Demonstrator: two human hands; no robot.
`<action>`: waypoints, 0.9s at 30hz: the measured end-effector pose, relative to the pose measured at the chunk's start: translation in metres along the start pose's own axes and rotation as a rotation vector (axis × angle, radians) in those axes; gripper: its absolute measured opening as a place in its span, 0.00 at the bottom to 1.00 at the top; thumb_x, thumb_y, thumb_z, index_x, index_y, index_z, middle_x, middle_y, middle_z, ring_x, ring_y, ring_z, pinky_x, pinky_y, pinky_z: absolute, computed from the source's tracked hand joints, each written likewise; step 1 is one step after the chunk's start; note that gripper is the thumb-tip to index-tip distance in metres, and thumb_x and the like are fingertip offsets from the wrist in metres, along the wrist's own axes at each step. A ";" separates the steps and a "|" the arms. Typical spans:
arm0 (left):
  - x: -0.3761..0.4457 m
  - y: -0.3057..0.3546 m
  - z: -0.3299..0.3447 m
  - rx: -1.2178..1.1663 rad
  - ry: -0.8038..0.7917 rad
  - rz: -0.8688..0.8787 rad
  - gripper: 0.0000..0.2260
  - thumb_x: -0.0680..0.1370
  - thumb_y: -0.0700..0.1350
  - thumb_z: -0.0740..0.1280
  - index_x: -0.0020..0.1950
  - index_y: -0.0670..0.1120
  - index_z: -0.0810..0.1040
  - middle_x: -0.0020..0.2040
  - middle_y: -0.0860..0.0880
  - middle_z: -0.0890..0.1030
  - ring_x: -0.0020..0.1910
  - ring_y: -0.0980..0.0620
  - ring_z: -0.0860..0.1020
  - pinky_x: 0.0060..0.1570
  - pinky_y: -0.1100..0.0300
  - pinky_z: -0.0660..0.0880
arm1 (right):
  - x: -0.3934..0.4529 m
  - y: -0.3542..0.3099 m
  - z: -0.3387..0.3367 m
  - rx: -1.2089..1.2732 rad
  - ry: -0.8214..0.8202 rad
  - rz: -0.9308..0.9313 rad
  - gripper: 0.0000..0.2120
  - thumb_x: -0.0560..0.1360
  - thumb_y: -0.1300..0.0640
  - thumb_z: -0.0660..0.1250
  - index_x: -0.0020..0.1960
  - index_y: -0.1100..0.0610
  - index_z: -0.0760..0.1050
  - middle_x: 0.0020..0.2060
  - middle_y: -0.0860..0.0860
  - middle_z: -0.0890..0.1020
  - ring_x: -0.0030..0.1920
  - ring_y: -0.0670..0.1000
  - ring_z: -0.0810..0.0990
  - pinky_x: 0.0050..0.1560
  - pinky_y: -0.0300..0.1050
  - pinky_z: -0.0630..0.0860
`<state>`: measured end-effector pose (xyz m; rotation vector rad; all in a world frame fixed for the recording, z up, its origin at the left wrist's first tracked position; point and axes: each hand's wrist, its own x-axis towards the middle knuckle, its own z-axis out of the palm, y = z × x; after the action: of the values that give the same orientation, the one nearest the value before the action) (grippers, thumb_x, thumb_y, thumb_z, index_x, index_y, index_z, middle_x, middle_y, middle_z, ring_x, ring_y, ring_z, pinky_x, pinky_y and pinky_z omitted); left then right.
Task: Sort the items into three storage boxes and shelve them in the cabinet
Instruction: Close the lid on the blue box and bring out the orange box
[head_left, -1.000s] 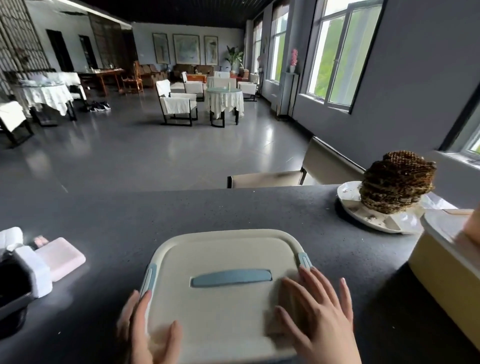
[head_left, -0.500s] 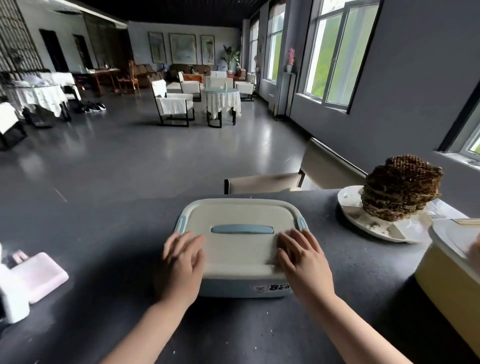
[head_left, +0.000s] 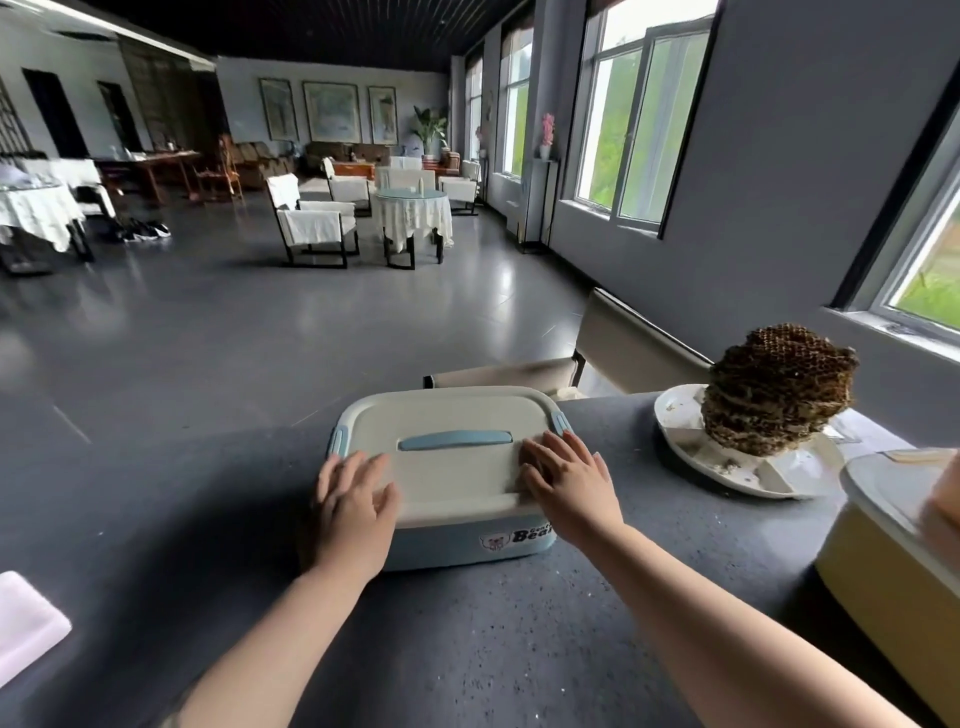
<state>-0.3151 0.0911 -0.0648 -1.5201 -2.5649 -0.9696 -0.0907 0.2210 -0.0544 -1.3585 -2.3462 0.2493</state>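
Both hands flat on box lid
Left hand (head_left: 353, 512) and right hand (head_left: 569, 480), fingers straight, press the cream-lidded pale blue plastic storage box (head_left: 447, 478); thumbs seemingly uncurled.

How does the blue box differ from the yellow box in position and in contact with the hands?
The blue box sits mid-table, whole in view; the yellow box sits at the right, cut by the edge. The left hand and right hand rest on the blue box, not the yellow box. Both have pale lids.

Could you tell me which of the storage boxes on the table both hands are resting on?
The blue storage box with the cream lid, centre table: left hand and right hand lie flat on it. The yellow box sits apart at right.
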 end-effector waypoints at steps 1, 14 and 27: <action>-0.001 0.001 -0.001 -0.022 -0.024 -0.017 0.20 0.80 0.52 0.57 0.72 0.53 0.68 0.75 0.52 0.63 0.76 0.52 0.50 0.73 0.55 0.52 | -0.007 -0.003 -0.002 0.015 -0.011 0.021 0.25 0.75 0.39 0.47 0.67 0.41 0.69 0.67 0.41 0.69 0.73 0.47 0.58 0.71 0.56 0.59; -0.111 0.195 0.009 -0.233 -0.156 0.438 0.21 0.76 0.48 0.64 0.69 0.47 0.72 0.72 0.48 0.68 0.73 0.49 0.63 0.72 0.50 0.54 | -0.178 0.035 -0.138 -0.122 0.159 0.179 0.23 0.77 0.41 0.58 0.71 0.44 0.67 0.73 0.48 0.65 0.74 0.49 0.58 0.74 0.47 0.53; -0.128 0.457 0.034 -0.599 -0.299 0.631 0.22 0.76 0.51 0.63 0.69 0.46 0.72 0.70 0.46 0.71 0.68 0.48 0.68 0.65 0.59 0.63 | -0.291 0.172 -0.308 -0.204 0.818 0.525 0.24 0.73 0.44 0.62 0.68 0.48 0.69 0.71 0.50 0.67 0.73 0.52 0.59 0.71 0.53 0.56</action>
<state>0.1264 0.1617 0.0979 -2.5597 -1.7438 -1.5540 0.3064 0.0420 0.0847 -1.7287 -1.3524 -0.3545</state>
